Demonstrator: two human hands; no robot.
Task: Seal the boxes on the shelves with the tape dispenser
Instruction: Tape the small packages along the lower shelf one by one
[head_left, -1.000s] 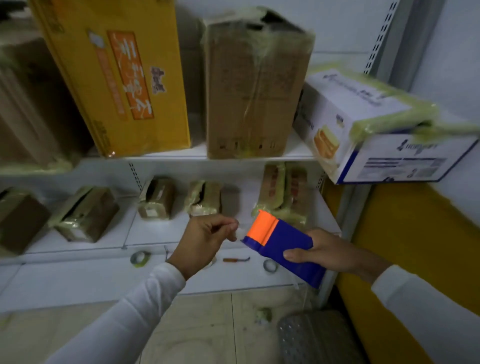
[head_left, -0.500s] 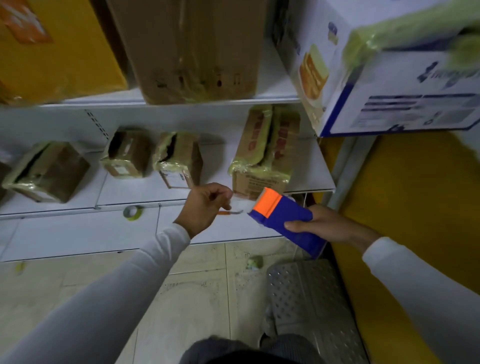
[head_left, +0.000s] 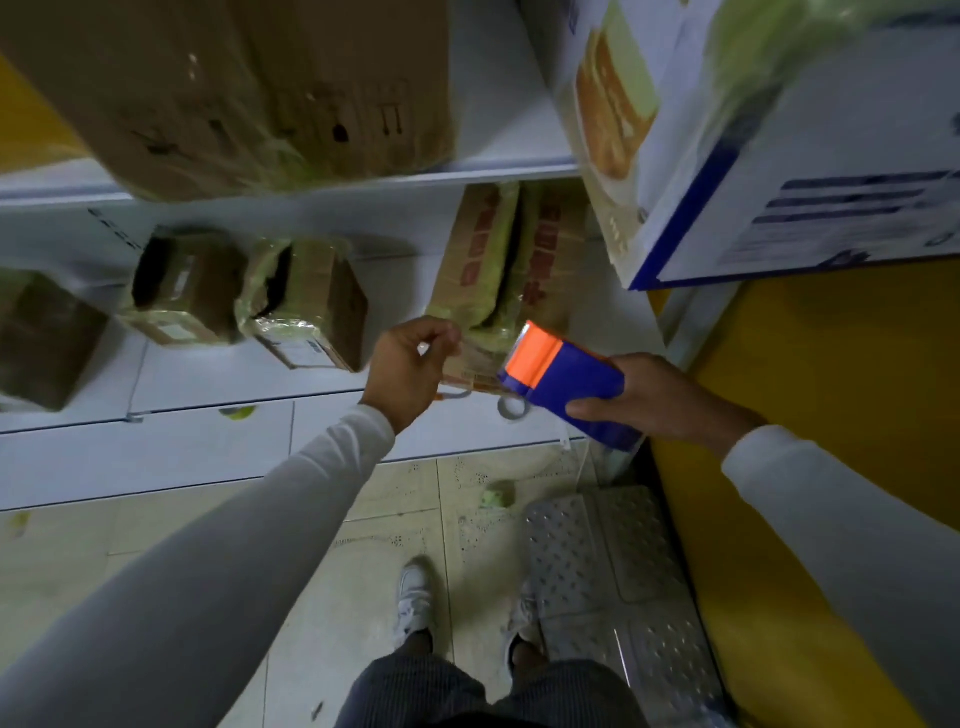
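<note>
1. We grip the blue and orange tape dispenser (head_left: 563, 382) in our right hand (head_left: 657, 397), fingers curled round its body.
2. Our left hand (head_left: 410, 366) pinches the tape end beside it.
3. Both hover before a taped box (head_left: 501, 270) on the lower shelf (head_left: 218, 379).

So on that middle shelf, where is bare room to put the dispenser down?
Bare white shelf runs along the front edge, before the two small taped boxes. A narrower strip lies between the second small box and the red-printed carton. The right end is crowded: both hands and the tape dispenser sit there.
</note>
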